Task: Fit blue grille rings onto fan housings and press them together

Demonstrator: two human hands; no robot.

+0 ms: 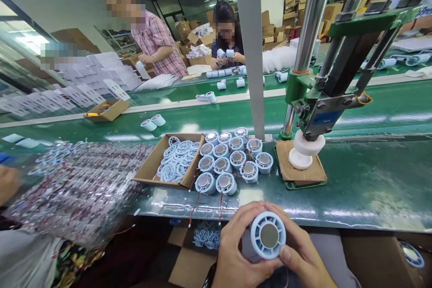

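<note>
Both my hands wrap around a light-blue cylindrical fan housing (255, 229), held just off the bench's front edge. Its round spoked face, with a grey metal disc in the middle, is turned up toward me. My left hand (232, 252) grips the left side, and my right hand (302, 252) closes on the right with the thumb at the lower rim. Beyond them, several similar housings (222, 165) stand grouped on the bench, some trailing thin red wires. Left of these, a cardboard box (145, 170) holds loose light-blue rings (178, 159).
A green hand press (305, 85) with a white pressing head (308, 144) stands on the right. Wired parts in clear plastic (84, 184) cover the left bench. A green conveyor (189, 119) runs behind. Two people work across it; another person's hand (8, 184) shows at left.
</note>
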